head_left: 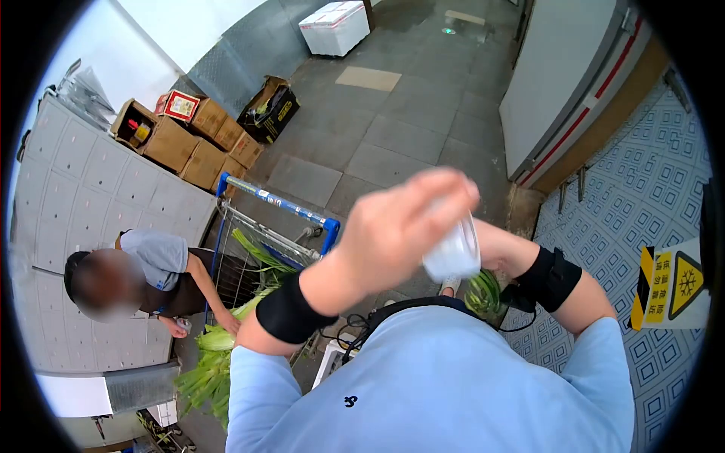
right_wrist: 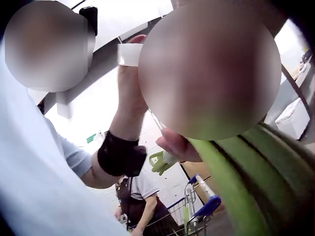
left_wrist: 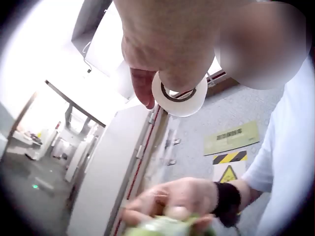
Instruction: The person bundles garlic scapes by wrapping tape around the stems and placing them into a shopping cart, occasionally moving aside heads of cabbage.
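My left hand [head_left: 400,226] is raised in front of my chest and holds a roll of tape [head_left: 458,253]. In the left wrist view its fingers go through the core of the white tape roll [left_wrist: 183,108]. Lower down, my right hand [left_wrist: 179,194] grips a bunch of green-stalked vegetables [right_wrist: 236,167]. Those long stalks hang below the hand, beside my body, in the head view. Part of my right hand is hidden behind the left hand and the tape there, and a blur covers much of it in the right wrist view.
At left, another person [head_left: 162,260] reaches toward leafy greens [head_left: 215,355] at a blue-handled shopping cart [head_left: 279,200]. Cardboard boxes [head_left: 204,162] stand along grey lockers [head_left: 83,196]. A white foam box [head_left: 334,29] lies farther off. A large white door [head_left: 563,75] and a warning sign [head_left: 672,283] are at right.
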A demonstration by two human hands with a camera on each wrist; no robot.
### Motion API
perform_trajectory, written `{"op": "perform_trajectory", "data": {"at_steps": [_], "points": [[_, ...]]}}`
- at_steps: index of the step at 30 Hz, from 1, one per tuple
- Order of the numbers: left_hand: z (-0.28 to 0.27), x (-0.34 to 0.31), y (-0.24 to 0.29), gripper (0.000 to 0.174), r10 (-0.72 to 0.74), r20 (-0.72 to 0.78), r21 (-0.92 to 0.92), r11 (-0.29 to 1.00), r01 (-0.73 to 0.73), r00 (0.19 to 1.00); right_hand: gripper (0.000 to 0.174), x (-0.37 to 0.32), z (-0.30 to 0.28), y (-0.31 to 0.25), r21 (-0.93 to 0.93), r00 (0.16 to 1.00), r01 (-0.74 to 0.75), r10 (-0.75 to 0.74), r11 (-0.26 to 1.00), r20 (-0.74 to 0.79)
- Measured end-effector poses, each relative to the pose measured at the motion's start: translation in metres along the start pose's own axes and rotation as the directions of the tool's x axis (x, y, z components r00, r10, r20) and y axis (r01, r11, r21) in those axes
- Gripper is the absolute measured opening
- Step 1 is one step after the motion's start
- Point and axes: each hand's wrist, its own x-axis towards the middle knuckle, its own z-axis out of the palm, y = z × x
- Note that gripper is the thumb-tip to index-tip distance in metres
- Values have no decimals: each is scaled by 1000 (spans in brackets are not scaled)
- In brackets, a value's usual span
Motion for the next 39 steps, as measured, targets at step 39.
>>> {"op": "perform_trajectory", "data": {"at_steps": [39], "points": [[-6, -53, -54, 27, 233, 313, -57, 972, -227, 920, 17, -38, 4, -26, 40, 875, -210, 169, 977, 454]]}}
